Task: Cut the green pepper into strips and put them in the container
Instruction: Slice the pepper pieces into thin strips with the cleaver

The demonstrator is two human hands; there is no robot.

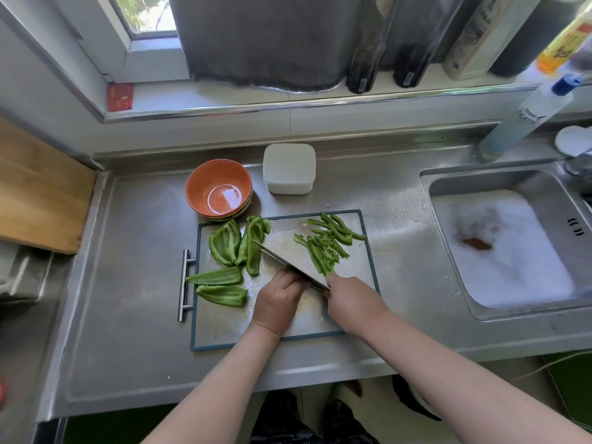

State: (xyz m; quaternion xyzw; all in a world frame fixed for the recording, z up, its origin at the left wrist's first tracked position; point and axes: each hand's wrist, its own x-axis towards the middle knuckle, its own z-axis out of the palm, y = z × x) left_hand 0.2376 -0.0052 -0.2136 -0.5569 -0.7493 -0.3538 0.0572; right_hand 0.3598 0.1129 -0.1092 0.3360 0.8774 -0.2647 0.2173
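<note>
Mostly steel, the surface (134, 347) runs under a sill (224, 97) lined with bottles (474, 43), with a foamy sink (528, 182) at right. On the board (224, 322), wide glossy pepper pieces (226, 243) lie left and thin strips (326, 248) right. The lidded container (289, 168) stands behind. The right hand (349, 299) grips the knife (288, 257). The left hand (278, 301) curls beside the blade; I cannot tell what it grasps.
</note>
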